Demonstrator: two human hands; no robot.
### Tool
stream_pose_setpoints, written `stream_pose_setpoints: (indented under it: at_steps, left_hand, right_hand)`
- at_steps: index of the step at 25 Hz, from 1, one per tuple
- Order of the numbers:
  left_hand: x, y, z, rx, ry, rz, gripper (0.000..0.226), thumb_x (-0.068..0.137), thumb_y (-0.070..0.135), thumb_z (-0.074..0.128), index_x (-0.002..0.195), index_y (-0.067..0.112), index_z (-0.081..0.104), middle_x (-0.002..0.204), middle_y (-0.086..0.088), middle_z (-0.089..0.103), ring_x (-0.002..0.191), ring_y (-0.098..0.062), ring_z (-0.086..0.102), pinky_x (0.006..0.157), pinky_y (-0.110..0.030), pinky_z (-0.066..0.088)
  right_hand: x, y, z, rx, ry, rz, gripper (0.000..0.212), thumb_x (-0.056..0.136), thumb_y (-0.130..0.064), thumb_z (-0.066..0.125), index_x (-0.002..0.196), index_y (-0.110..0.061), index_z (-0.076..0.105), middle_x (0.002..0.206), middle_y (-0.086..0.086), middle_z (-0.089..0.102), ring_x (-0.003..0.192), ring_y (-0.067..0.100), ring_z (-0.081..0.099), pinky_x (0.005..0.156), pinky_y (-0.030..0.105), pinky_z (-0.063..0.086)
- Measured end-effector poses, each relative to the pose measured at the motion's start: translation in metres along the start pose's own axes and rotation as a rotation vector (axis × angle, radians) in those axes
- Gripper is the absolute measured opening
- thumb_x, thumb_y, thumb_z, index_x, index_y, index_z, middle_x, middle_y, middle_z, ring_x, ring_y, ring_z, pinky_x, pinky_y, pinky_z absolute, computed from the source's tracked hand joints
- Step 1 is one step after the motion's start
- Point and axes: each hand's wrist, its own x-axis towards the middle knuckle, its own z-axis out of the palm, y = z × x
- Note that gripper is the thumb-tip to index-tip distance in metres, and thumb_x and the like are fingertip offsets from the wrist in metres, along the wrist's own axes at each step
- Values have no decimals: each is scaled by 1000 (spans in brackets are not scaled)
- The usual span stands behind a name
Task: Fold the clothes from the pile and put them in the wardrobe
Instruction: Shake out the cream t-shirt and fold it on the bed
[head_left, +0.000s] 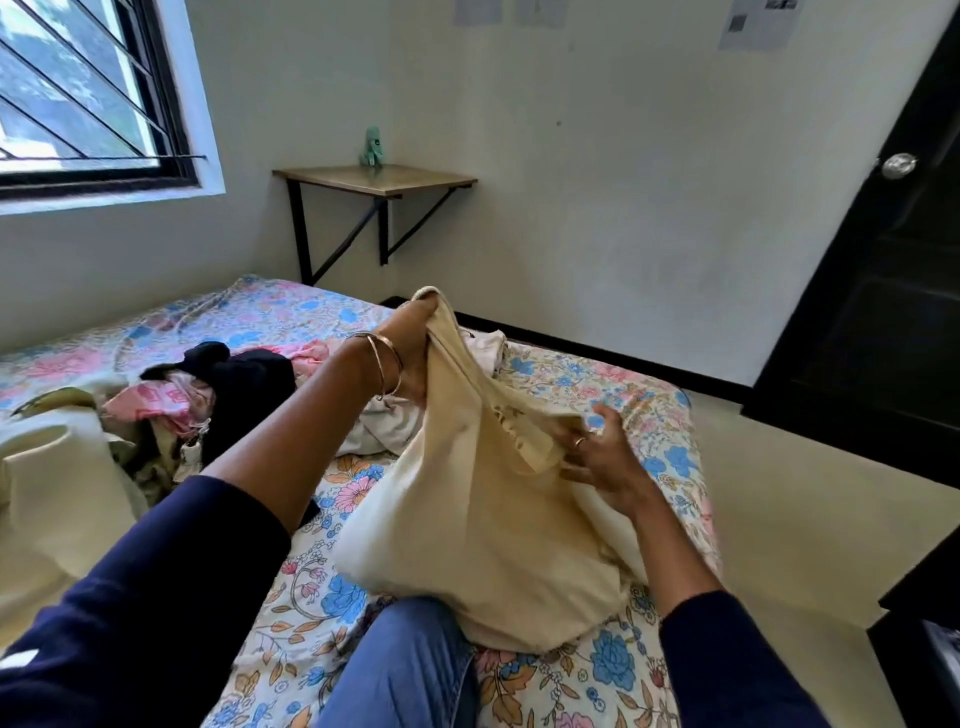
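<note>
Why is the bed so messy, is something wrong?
Nothing is broken or spilled. The pile of clothes on the flowered bed is jumbled because it is not folded yet. The left hand lifts the cream garment, and the right hand grips its side.

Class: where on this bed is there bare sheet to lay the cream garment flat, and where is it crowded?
Free: the far sheet between the window wall and the pile; the right strip beyond the right hand. Crowded: left side, under the pile. The left hand holds the garment over the middle.
</note>
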Motion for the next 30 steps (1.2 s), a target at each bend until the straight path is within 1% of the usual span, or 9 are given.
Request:
stream_pose_setpoints:
  at_steps: [3,5,8,12,17,20,24,26,30]
  left_hand:
    - [-15,5,29,-96,-222,119,26,84,32,43,88,12,60,91,-8,58,85,-26,57,90,-43,41]
    - [-25,12,43,-129,-258,220,21,78,22,45,88,20,64,86,-3,53,75,-20,53,80,-39,43]
    - [-30,22,51,109,-259,401,45,81,9,42,116,30,62,95,-4,53,91,-22,52,89,-47,49]
    - [-21,29,35,38,-183,683,71,80,-20,31,122,26,63,82,0,59,82,-17,49,89,-49,48]
    - [-8,23,25,469,20,1117,79,68,-9,56,136,31,53,143,-1,46,132,-17,43,104,-29,41]
    - [-13,29,27,713,-19,1293,83,78,11,70,149,29,32,152,5,35,140,-11,32,115,-31,29]
    - [6,6,22,692,-124,987,46,84,36,66,127,22,56,125,-5,60,114,-15,59,101,-50,46]
    - [20,-45,19,901,-151,728,56,75,57,69,117,20,65,124,-3,62,111,-14,57,104,-48,43]
    - [33,-110,17,553,-244,403,23,83,22,73,91,1,69,89,-13,67,84,-27,60,82,-45,50]
  right_hand:
    - [-3,28,26,-377,-315,-138,99,74,-38,84,149,-39,20,140,-8,48,125,14,49,106,48,42]
    - [4,35,45,-646,-217,-323,99,59,-64,82,144,-39,37,144,-9,46,131,15,45,108,45,41]
    - [4,8,47,-381,45,-321,59,62,-55,82,113,-27,68,124,0,59,113,17,57,94,42,50]
    - [-3,-45,13,61,166,-365,12,81,-21,60,85,-13,69,84,8,67,79,22,60,74,34,45]
    - [-32,-149,-23,187,407,-598,18,76,-6,70,77,-23,64,81,1,62,76,16,56,72,30,45]
    - [-53,-206,-38,297,343,-742,18,77,-7,69,81,-24,66,85,0,64,77,15,58,68,27,49]
    - [-18,-190,-13,7,365,-664,21,75,-21,71,95,-22,64,99,4,66,85,14,61,78,30,50]
    - [8,-155,7,-71,309,-592,24,81,-16,68,104,-13,65,100,6,66,91,18,61,82,32,49]
    - [30,-85,29,-726,341,-353,46,83,-26,72,124,-13,54,125,11,55,117,30,52,97,41,43]
